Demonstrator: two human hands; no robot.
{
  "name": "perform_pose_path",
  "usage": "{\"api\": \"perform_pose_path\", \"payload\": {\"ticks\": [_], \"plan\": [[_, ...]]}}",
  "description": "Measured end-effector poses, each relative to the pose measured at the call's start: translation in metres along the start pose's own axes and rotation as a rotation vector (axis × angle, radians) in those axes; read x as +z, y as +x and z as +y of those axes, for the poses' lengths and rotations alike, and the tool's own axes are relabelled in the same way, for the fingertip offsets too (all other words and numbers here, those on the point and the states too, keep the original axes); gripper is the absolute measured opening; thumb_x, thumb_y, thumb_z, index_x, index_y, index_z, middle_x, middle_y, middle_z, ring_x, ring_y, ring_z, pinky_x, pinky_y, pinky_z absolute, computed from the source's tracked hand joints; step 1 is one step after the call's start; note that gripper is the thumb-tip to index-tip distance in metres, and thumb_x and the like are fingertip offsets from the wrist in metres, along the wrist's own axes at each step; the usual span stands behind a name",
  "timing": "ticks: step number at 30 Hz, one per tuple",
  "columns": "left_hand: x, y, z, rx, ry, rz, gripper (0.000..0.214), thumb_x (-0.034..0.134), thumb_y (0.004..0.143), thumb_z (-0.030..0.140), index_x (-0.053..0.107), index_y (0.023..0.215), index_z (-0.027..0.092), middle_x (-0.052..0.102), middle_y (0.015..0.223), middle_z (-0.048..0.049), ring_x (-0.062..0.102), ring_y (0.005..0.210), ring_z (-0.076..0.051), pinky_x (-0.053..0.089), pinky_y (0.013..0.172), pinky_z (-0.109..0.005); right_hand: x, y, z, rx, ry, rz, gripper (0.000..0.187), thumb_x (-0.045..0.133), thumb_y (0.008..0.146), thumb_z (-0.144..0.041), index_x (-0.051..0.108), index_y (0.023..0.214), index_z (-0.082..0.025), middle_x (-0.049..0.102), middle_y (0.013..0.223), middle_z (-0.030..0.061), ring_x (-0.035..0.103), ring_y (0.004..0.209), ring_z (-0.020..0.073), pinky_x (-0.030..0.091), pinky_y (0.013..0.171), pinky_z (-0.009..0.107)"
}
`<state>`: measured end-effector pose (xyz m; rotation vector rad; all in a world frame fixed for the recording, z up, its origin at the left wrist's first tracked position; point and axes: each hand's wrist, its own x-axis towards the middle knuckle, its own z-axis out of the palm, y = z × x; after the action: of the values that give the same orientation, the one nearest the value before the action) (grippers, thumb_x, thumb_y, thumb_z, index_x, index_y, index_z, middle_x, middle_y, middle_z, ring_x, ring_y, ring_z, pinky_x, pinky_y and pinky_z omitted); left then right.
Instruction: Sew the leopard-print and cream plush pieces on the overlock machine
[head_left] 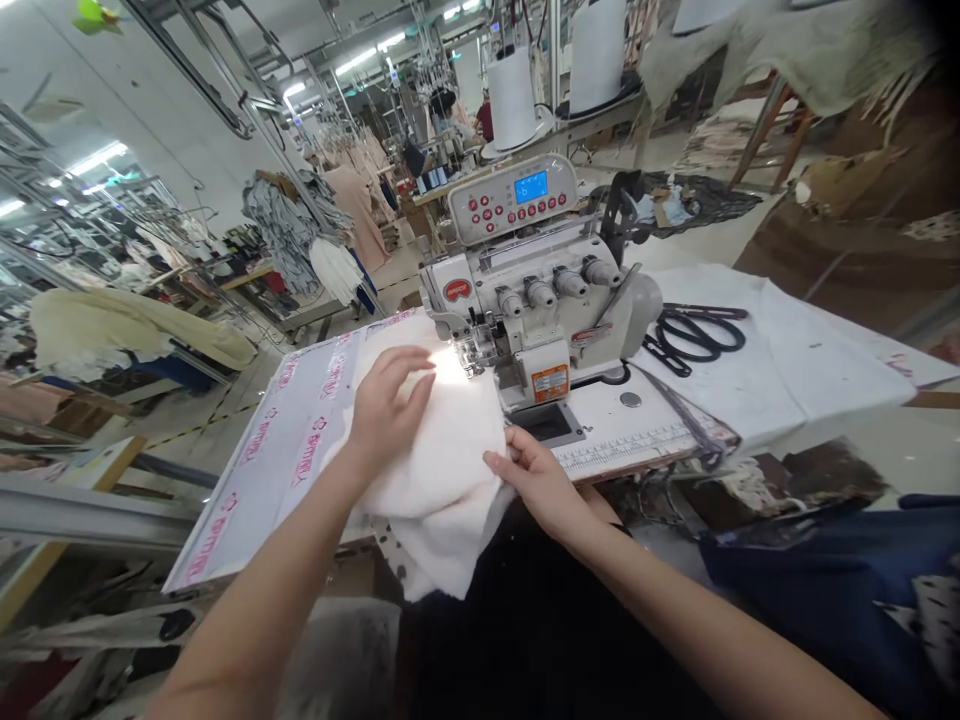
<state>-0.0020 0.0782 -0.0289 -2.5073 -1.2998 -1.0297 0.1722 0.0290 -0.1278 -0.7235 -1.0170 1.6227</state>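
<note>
A piece of white fleecy fabric (pixel 442 450) lies on the sewing table (pixel 255 460) and hangs over its front edge. My left hand (pixel 386 405) rests flat on top of the fabric, fingers spread and pointing toward the needle area. At the fabric's right edge, my right hand (pixel 536 480) pinches the cloth between thumb and fingers, just in front of the machine's base. The white overlock sewing machine (pixel 540 310) stands right behind the fabric, its lamp lighting the cloth by the presser foot.
Black scissors (pixel 697 335) lie on white cloth to the machine's right. A ruler strip (pixel 637 445) runs along the table's front edge. Dark blue fabric (pixel 825 580) sits at the lower right. Garment racks and other sewing stations fill the background.
</note>
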Motion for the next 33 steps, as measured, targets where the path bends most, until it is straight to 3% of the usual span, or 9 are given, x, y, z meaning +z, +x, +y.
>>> {"api": "perform_pose_path", "payload": {"ticks": [2,4,6,10,14,20,28,31,33], "plan": [[-0.008,-0.048,0.022,0.172,0.025,0.106,0.024,0.050,0.079,0.025,0.050,0.103,0.022,0.054,0.099,-0.0072,0.052,0.096,-0.021,0.043,0.082,-0.038,0.002,-0.016,0.008,0.037,0.118,-0.012,0.045,0.066,0.069,-0.036,0.044,0.107,-0.024,0.061,0.075,-0.0024,0.056,0.067,0.0144,0.044,0.062,0.025],[-0.008,-0.099,0.035,0.370,0.074,0.047,0.034,0.056,0.074,0.037,0.048,0.103,0.023,0.050,0.103,-0.0088,0.049,0.100,-0.025,0.040,0.087,-0.044,0.003,-0.030,0.019,0.061,0.178,-0.042,0.061,0.069,0.067,-0.032,0.036,0.119,-0.026,0.064,0.085,-0.0003,0.060,0.076,0.0170,0.047,0.069,0.029],[0.000,-0.140,0.036,0.497,0.129,-0.094,0.040,0.065,0.068,0.031,0.047,0.103,0.026,0.047,0.108,-0.0072,0.045,0.108,-0.028,0.038,0.091,-0.047,0.003,-0.040,0.030,0.091,0.125,-0.095,0.055,0.071,0.064,-0.031,0.047,0.113,-0.022,0.065,0.093,0.0027,0.060,0.085,0.0194,0.047,0.076,0.032],[0.015,-0.181,0.014,0.270,0.134,-0.171,0.056,0.062,0.070,0.028,0.039,0.119,0.016,0.034,0.125,-0.0195,0.029,0.121,-0.037,0.035,0.092,-0.054,0.004,-0.049,0.044,0.189,-0.045,-0.164,0.036,0.071,0.065,-0.035,0.063,0.093,-0.013,0.067,0.094,0.0073,0.060,0.086,0.0234,0.045,0.080,0.039],[0.008,-0.189,0.003,0.287,0.147,-0.245,0.044,0.053,0.077,0.018,0.044,0.120,0.018,0.041,0.124,-0.0162,0.034,0.120,-0.033,0.032,0.094,-0.053,0.005,-0.054,0.041,0.168,-0.004,-0.193,0.041,0.071,0.064,-0.035,0.063,0.099,-0.014,0.067,0.099,0.0079,0.059,0.094,0.0244,0.041,0.089,0.042],[-0.014,-0.184,0.020,0.102,-0.227,-0.349,0.028,0.041,0.084,0.010,0.047,0.112,0.015,0.055,0.107,-0.0111,0.049,0.102,-0.019,0.042,0.088,-0.037,0.011,-0.061,0.036,0.182,0.042,-0.177,0.036,0.073,0.063,-0.035,0.065,0.091,-0.015,0.069,0.089,0.0053,0.061,0.089,0.0232,0.041,0.088,0.042],[-0.030,-0.192,0.030,-0.030,-0.216,-0.164,0.016,0.033,0.087,0.014,0.048,0.081,0.014,0.056,0.087,-0.0079,0.052,0.084,-0.015,0.044,0.073,-0.029,0.014,-0.065,0.043,0.192,0.087,-0.174,0.036,0.073,0.063,-0.031,0.065,0.093,-0.014,0.068,0.093,0.0073,0.062,0.085,0.0212,0.044,0.084,0.039],[-0.054,-0.177,0.055,-0.067,-0.221,-0.066,0.021,0.029,0.090,0.017,0.046,0.078,0.015,0.050,0.067,-0.0028,0.048,0.062,-0.012,0.038,0.056,-0.024,0.029,-0.063,0.040,0.205,0.097,-0.168,0.039,0.075,0.061,-0.032,0.065,0.093,-0.013,0.068,0.095,0.0084,0.062,0.085,0.0223,0.044,0.084,0.040],[-0.069,-0.161,0.076,-0.001,-0.289,-0.121,0.024,0.027,0.092,0.021,0.044,0.076,0.016,0.049,0.064,-0.0021,0.046,0.059,-0.011,0.036,0.055,-0.024,0.048,-0.060,0.038,0.192,0.066,-0.205,0.042,0.075,0.060,-0.035,0.064,0.095,-0.014,0.067,0.096,0.0084,0.061,0.088,0.0233,0.044,0.086,0.040]]}}
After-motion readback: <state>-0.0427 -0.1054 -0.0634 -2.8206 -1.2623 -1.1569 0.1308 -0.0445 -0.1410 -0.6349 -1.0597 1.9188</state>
